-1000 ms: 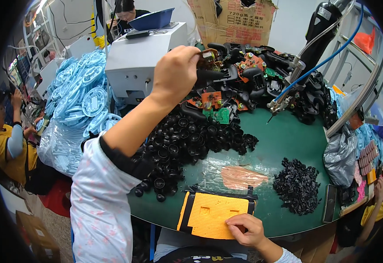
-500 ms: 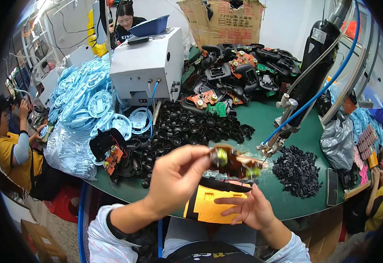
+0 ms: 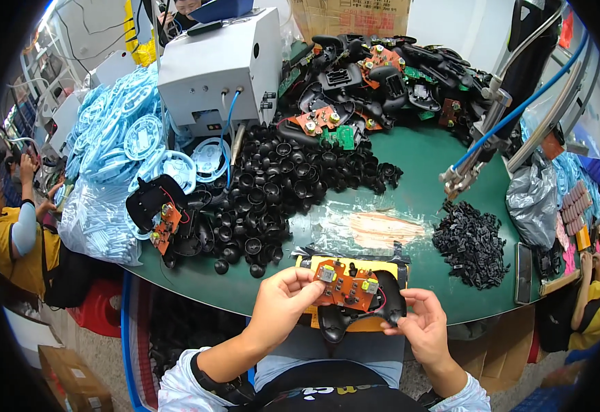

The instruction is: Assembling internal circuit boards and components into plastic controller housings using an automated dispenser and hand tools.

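My left hand [image 3: 283, 309] pinches the left edge of an orange circuit board [image 3: 344, 285], which carries two joystick modules and a thin red wire. Just beneath the board lies a black game controller shell [image 3: 332, 323] with its two grips toward me. My right hand [image 3: 425, 324] holds the shell's right grip between thumb and fingers. Board and shell overlap; whether the board is seated in the shell I cannot tell. Under them, at the table's front edge, is a yellow pad [image 3: 382, 264], mostly covered.
Black thumbstick caps [image 3: 265, 185] are heaped left of centre, small black parts [image 3: 471, 244] at right. A metal-tipped tool [image 3: 461, 182] with a blue hose hangs above those. Controller shells and boards pile up behind. A grey machine box [image 3: 210, 69] and light-blue plastic parts [image 3: 108, 144] stand at left.
The circuit board has come down from a raised, tilted position to lie face up over the shell. My right hand, fingers spread before, has closed on the shell's grip. The view has shifted.
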A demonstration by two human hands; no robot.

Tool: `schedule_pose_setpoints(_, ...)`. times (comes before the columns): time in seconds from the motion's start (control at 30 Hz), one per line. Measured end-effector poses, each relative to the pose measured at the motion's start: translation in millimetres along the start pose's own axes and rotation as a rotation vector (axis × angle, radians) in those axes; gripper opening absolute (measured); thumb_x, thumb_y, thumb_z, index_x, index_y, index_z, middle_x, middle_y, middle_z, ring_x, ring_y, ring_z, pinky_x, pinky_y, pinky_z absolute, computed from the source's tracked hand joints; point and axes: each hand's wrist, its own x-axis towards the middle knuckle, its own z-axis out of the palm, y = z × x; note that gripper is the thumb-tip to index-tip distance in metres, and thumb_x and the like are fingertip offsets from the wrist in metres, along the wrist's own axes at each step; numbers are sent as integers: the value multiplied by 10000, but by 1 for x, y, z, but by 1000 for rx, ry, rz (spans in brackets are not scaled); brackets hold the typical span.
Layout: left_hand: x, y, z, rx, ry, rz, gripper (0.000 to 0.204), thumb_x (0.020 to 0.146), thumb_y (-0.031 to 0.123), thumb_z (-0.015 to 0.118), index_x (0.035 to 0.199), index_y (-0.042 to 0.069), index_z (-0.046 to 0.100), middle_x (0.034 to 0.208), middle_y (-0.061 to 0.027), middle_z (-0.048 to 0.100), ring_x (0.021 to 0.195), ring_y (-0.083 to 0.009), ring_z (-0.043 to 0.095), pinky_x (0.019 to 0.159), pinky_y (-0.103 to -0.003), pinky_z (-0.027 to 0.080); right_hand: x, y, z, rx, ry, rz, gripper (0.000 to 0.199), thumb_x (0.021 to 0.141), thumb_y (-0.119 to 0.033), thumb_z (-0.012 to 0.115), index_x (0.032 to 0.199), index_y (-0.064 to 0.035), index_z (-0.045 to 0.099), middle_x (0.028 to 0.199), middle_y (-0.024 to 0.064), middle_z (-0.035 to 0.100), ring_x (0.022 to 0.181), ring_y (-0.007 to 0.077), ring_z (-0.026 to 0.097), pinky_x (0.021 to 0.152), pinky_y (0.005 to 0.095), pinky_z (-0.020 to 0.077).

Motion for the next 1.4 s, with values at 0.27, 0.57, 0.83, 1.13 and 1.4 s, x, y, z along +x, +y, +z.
schedule_pose_setpoints(0.27, 1, 0, 0, 221, -124, -77, 430, 912, -6, 563, 1338, 12, 508, 973, -71, 654, 837, -98, 659, 727, -240, 516, -1, 7, -6, -22, -43, 110, 336, 875, 96, 550, 1207, 79, 503, 1043, 172, 631, 866, 214, 691, 778, 309, 601)
schedule_pose_setpoints(0.57, 6, 2, -1, 740, -205, 713, 359, 801, -87, 632, 1133, 16, 542, 1027, -144, 663, 885, -329, 674, 769, -345, 547, -1, 10, -8, -111, -24, 95, 322, 873, 86, 581, 1191, 75, 527, 948, 131, 657, 842, 162, 678, 756, 293, 588)
schedule_pose_setpoints(0.83, -3, -32, 5, 594, -19, 560, 396, 854, -68, 630, 1172, -3, 403, 989, -135, 635, 908, -204, 679, 797, -305, 535, 6, -17, -6, -923, -123, -325, 438, 715, -125, 819, 1127, -75, 678, 1063, 113, 554, 729, 177, 526, 631, 289, 472)
schedule_pose_setpoints(1.13, 2, -21, 7, 414, -122, 302, 464, 873, -34, 608, 1310, -1, 457, 963, -141, 676, 844, -175, 683, 769, -303, 532, 62, -44, 10, -1118, -85, -982, 372, 658, -27, 785, 1012, -106, 703, 1148, 127, 590, 1018, 320, 577, 843, 393, 480)
schedule_pose_setpoints(1.4, 0, -13, 12, 588, -224, 352, 457, 846, -52, 601, 1291, 17, 522, 1076, -148, 663, 847, -202, 694, 768, -305, 539, 74, -44, 22, -916, -260, -779, 251, 712, -37, 759, 948, -48, 672, 1135, 131, 592, 1023, 302, 583, 830, 376, 490)
